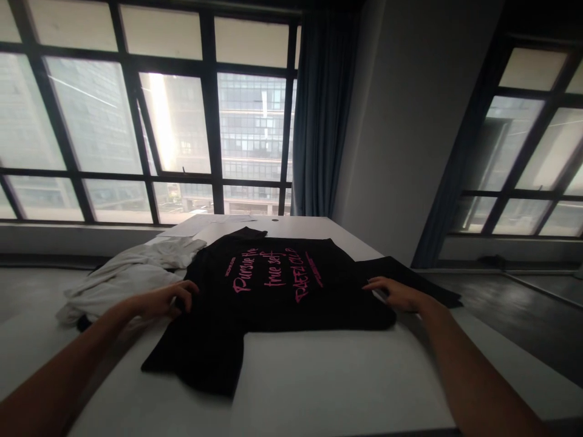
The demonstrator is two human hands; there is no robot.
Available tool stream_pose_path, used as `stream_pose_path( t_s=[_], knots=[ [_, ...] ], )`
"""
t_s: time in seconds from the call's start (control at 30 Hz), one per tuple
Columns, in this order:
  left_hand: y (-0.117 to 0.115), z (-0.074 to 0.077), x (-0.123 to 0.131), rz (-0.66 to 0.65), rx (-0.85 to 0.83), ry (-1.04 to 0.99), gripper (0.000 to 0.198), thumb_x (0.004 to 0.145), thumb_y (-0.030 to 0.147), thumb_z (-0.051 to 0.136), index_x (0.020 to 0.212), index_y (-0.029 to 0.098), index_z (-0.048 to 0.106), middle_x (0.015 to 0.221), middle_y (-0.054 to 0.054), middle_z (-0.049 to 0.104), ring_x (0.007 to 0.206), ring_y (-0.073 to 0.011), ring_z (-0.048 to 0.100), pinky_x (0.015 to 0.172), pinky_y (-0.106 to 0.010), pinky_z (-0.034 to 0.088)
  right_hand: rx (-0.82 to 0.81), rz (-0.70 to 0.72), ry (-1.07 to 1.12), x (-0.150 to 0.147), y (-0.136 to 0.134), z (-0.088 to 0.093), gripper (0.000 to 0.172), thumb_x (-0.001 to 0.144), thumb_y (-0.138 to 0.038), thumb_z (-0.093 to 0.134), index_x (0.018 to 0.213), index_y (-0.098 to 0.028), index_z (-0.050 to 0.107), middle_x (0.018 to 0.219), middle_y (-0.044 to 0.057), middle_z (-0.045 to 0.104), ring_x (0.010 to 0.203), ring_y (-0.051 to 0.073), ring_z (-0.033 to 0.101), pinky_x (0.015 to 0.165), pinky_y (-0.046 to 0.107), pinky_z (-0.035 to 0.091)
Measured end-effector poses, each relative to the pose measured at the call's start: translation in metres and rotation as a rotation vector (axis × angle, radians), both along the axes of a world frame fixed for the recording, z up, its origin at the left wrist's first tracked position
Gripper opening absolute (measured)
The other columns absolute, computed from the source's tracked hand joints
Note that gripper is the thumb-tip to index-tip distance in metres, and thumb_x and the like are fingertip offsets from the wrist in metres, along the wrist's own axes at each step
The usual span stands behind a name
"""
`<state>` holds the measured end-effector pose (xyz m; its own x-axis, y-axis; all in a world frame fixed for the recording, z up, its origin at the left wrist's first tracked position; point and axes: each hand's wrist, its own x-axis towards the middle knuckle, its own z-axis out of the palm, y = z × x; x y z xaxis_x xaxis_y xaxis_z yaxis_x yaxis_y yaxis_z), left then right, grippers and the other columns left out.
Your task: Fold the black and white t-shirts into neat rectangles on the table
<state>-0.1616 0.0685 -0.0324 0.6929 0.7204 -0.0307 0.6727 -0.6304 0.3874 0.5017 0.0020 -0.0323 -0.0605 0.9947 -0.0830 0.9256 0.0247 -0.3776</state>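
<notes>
A black T-shirt (282, 309) with pink lettering lies spread sideways across the white table (337, 382), its collar end to the left and its hem to the right. One sleeve hangs toward me at the lower left. My left hand (175, 298) is closed on the shirt near the collar and shoulder, fingers curled into the fabric. At the hem, my right hand (394, 294) pinches the shirt's edge between thumb and fingers.
A heap of pale clothing (132, 273) sits on the table's left side. Another dark folded cloth (410, 279) lies at the right edge. Papers (186, 227) rest at the far end, before windows and a blue curtain (319, 121).
</notes>
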Motion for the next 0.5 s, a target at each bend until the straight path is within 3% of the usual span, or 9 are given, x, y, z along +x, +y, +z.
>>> stream_pose_path(
  t_s=[0.1,0.17,0.3,0.37,0.5],
  knots=[
    [0.003,0.007,0.001,-0.074,0.015,-0.141,0.02,0.083,0.036,0.063,0.088,0.018,0.07,0.131,-0.011,0.061,0.122,-0.0283,0.056,0.108,-0.037,0.041,0.036,0.082,0.128,-0.014,-0.003,0.011,0.065,0.067,-0.034,0.072,0.131,-0.028,0.065,0.157,0.008,0.036,0.143,0.035,0.034,0.115,0.047,0.032],
    [0.005,0.011,-0.003,-0.091,-0.012,-0.192,0.026,0.086,0.041,0.062,0.091,0.017,0.07,0.126,-0.012,0.065,0.117,-0.0277,0.059,0.105,-0.036,0.043,0.026,0.123,0.182,-0.021,-0.004,0.014,0.058,0.069,-0.045,0.073,0.124,-0.026,0.07,0.157,0.008,0.035,0.143,0.037,0.032,0.115,0.05,0.031],
    [0.006,0.015,-0.016,-0.006,-0.093,-0.155,0.033,0.083,0.044,0.063,0.101,0.018,0.072,0.109,-0.011,0.073,0.105,-0.0283,0.066,0.098,-0.036,0.049,-0.065,0.186,0.208,-0.026,-0.002,0.011,0.032,0.069,-0.046,0.073,0.086,-0.02,0.079,0.144,0.011,0.053,0.135,0.039,0.044,0.113,0.048,0.033],
    [0.004,0.014,-0.021,0.05,-0.121,-0.111,0.032,0.081,0.04,0.063,0.103,0.019,0.073,0.106,-0.009,0.074,0.102,-0.0288,0.066,0.095,-0.035,0.05,-0.079,0.152,0.198,-0.025,0.0,0.007,0.028,0.068,-0.038,0.073,0.09,-0.021,0.078,0.136,0.011,0.059,0.13,0.036,0.05,0.11,0.046,0.037],
    [0.002,0.007,-0.022,0.078,-0.088,-0.013,0.037,0.071,0.027,0.065,0.106,0.022,0.074,0.111,-0.006,0.072,0.104,-0.0277,0.065,0.093,-0.032,0.052,-0.069,0.036,0.108,-0.029,0.005,-0.002,0.077,0.057,-0.013,0.07,0.132,-0.028,0.063,0.128,0.009,0.062,0.122,0.031,0.055,0.106,0.042,0.042]
  ],
)
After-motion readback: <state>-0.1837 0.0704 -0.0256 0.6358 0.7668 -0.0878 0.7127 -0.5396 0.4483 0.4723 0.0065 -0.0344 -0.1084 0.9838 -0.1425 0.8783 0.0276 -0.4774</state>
